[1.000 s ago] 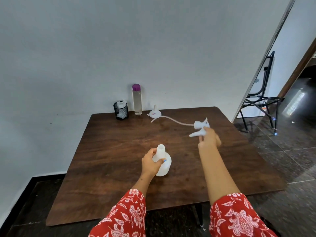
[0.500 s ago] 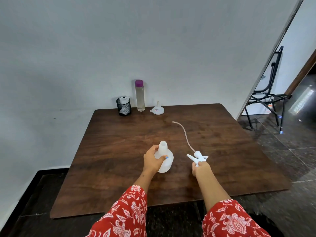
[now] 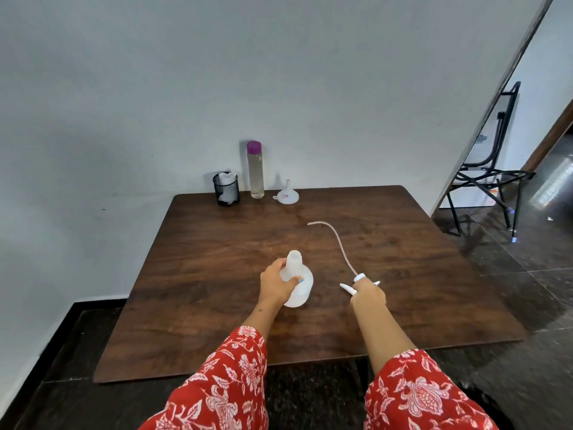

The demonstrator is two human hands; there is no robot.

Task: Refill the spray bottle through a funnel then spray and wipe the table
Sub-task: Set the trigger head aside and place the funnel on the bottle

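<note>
Head view | left hand grips open spray bottle at frame centre, mid-table | right hand clasps spray head, tube trailing toward upper centre | funnel, water bottle, mesh cup line far edge | bare wood near right edge.

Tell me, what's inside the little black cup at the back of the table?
Something white is stuffed inside the black mesh cup. It pokes out above the rim and shows through the mesh, maybe a cloth or tissue. The bottom of the cup is covered, so anything underneath stays hidden.
</note>
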